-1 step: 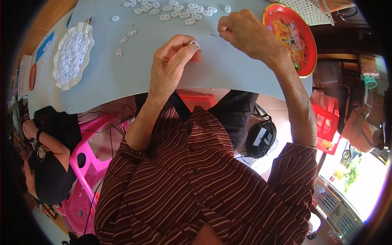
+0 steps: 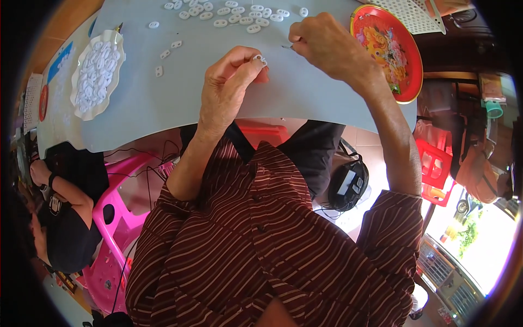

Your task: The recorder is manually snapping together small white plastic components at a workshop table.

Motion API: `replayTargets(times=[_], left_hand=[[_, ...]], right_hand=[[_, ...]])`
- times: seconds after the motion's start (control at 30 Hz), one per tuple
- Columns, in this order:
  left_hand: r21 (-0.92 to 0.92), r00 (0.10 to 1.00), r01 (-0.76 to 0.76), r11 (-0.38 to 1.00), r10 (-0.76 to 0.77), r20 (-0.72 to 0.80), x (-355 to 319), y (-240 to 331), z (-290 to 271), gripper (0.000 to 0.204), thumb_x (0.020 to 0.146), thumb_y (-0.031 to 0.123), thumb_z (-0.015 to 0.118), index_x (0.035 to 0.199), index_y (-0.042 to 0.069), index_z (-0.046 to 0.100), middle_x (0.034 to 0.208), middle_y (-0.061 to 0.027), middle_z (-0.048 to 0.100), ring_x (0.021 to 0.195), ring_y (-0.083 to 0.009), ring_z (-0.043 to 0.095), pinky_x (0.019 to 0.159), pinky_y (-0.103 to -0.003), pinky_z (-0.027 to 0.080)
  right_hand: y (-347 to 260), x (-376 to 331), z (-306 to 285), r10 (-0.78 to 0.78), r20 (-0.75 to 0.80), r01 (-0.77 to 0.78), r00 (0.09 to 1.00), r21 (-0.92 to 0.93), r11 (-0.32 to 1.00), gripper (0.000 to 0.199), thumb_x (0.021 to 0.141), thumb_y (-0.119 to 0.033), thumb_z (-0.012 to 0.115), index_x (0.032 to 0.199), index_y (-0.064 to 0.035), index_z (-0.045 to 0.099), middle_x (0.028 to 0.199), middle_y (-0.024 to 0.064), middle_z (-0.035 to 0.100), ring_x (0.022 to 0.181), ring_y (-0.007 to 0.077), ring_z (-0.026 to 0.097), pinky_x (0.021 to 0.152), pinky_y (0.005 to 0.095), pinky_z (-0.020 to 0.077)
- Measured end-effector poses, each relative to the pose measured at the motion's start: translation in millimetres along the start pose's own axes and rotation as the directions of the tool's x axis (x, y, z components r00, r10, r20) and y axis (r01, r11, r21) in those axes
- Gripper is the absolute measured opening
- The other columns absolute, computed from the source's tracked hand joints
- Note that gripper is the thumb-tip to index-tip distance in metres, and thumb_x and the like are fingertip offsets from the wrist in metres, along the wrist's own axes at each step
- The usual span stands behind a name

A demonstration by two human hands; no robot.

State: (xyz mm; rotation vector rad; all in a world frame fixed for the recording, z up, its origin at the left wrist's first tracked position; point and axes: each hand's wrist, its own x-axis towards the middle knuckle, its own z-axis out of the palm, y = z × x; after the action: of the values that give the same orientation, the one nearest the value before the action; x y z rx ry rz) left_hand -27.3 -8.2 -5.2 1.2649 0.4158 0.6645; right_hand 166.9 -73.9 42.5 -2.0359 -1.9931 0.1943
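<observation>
My left hand point(image 2: 224, 87) is closed in a pinch above the grey table. Between its thumb and forefinger is a small white plastic piece point(image 2: 260, 59) with holes in it. To the right, my right hand point(image 2: 329, 46) is also closed, its thumb and forefinger pressed together on a thin, dark, metal-looking tip point(image 2: 287, 47) whose kind I cannot make out. Several white oval pieces point(image 2: 253, 29), each with two holes, lie loose at the far side of the table. A few more pieces point(image 2: 165, 54) are left of my left hand.
A scalloped white dish point(image 2: 121, 57) heaped with white pieces stands at the left. At the right lies a red flowered tray point(image 2: 411, 71), beside a white perforated basket point(image 2: 419, 13). Another person's arm point(image 2: 73, 193) and a pink chair point(image 2: 117, 215) are at the lower left.
My right hand has shifted very slightly to the left, and more of the dark tip shows at its fingers. My left hand has stayed in place.
</observation>
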Motion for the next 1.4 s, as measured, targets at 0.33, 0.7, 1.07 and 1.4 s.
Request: replayTargets(times=[0.33,0.7,1.07,1.4], left_hand=[[0.039,1.0,0.001,0.999,-0.001,0.01,0.9,-1.6,1.0,0.013,0.088,0.007,0.053,0.092,-0.003,0.059,0.084,-0.0081,0.059,0.073,-0.0115,0.052,0.071,-0.025,0.042],[0.212,1.0,-0.017,0.977,0.022,-0.021,0.1,1.2,2.5,0.015,0.086,0.014,0.055,0.089,0.0,0.06,0.072,-0.0036,0.06,0.068,-0.0076,0.053,0.063,-0.021,0.041],[0.218,0.997,-0.033,0.975,0.048,-0.063,-1.0,-0.7,5.0,0.015,0.087,0.014,0.056,0.089,0.0,0.06,0.071,-0.0005,0.058,0.062,-0.0051,0.049,0.056,-0.019,0.038],[0.231,0.994,-0.075,0.97,0.09,-0.056,0.6,-5.3,5.1,0.015,0.088,0.016,0.057,0.086,0.001,0.059,0.065,0.0031,0.051,0.057,-0.0029,0.039,0.05,-0.019,0.032]], right_hand=[[-13.0,4.3,11.1,0.079,-0.009,-0.079,0.997,-0.152,0.985,0.009,0.076,-0.003,0.059,0.076,0.0057,0.056,0.073,0.0233,0.06,0.068,0.0359,0.062,0.065,0.04,0.0514],[-30.7,-29.3,39.4,0.38,0.093,-0.178,0.92,0.964,0.196,0.015,0.085,-0.009,0.062,0.096,0.0009,0.063,0.075,0.0017,0.061,0.064,0.007,0.054,0.059,0.022,0.0467],[-45.1,-29.3,48.3,0.439,-0.017,-0.035,0.898,0.993,0.11,0.014,0.086,-0.008,0.063,0.099,-0.003,0.063,0.082,0.0011,0.063,0.073,0.0075,0.057,0.065,0.0218,0.0461],[-54.2,-27.9,56.8,0.515,-0.093,0.036,0.852,0.992,0.119,0.015,0.086,-0.006,0.062,0.101,-0.0032,0.062,0.085,0.0026,0.065,0.073,0.0078,0.058,0.066,0.0218,0.0474]])
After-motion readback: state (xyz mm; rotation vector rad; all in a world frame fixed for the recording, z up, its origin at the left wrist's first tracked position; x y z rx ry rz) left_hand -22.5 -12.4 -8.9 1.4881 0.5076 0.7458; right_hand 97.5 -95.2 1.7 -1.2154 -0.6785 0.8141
